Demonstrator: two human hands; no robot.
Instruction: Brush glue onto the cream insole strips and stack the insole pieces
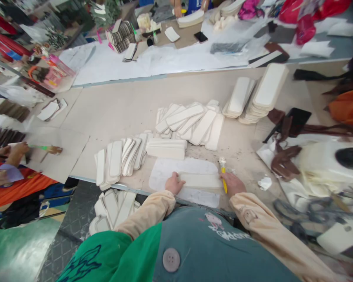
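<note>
Just inside the bench edge, I see a pale strip between left grip, thumb spread, and right grip, pinching a yellow brush.

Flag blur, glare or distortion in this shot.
Head view: wide-angle stretch towards the edges, with the white machine at right smeared; head view: bright glare on the green floor, lower left; head view: left hand and right hand slightly soft but readable; head view: pale strip between them, low contrast against the white sheet.
</note>
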